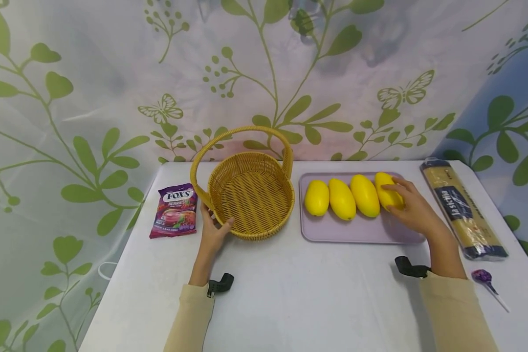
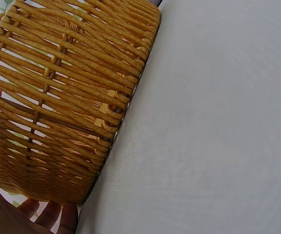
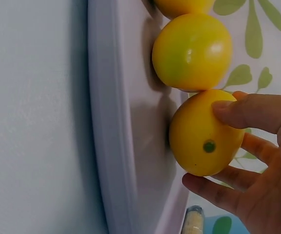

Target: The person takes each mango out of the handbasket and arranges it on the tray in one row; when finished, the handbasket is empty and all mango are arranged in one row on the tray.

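Note:
A round wicker basket with a tall arched handle stands left of the middle. My left hand grips its near left side, thumb at the rim and fingers round the outer wall. In the left wrist view, fingertips touch the woven wall. On a pale purple tray several yellow mangoes lie in a row. My right hand holds the rightmost mango between thumb and fingers. In the right wrist view this mango, with a green stem spot, touches its neighbour.
A purple Fox's candy bag lies left of the basket. Right of the tray are a long pasta pack and a purple lollipop. A leaf-patterned curtain hangs behind the white table.

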Demonstrator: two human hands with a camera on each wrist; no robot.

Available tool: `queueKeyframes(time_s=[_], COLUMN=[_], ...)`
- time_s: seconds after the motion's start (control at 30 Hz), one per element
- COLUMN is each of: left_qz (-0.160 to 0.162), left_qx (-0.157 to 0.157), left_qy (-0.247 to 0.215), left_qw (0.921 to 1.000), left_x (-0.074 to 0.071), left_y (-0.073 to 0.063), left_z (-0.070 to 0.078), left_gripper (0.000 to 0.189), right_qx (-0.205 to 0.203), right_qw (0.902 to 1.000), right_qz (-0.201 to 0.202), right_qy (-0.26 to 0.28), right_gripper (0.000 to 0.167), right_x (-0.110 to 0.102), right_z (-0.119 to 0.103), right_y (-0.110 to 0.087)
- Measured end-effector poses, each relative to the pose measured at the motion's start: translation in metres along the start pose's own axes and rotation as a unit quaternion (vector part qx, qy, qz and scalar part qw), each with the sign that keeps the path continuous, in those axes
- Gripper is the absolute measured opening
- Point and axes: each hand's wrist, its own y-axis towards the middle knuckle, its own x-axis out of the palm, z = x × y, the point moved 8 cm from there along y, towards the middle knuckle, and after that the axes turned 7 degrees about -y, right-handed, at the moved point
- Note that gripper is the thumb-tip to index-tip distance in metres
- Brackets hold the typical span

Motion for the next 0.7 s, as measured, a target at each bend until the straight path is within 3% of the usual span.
queueKeyframes(time_s=[0.7], left_qz=[-0.008], left_qx=[0.005], left_qy=[0.008], left_qw=[0.9999], left_x=[0.0009], left_y=[0.0005], left_z=[0.0004], left_gripper=[0.099], right_qx=[0.005], right_qw=[0.9996], right_qz=[-0.026], right_qy=[0.009], right_gripper=[0.059], right_x=[-0.0028], right_z=[-0.0010], right_y=[-0.0057])
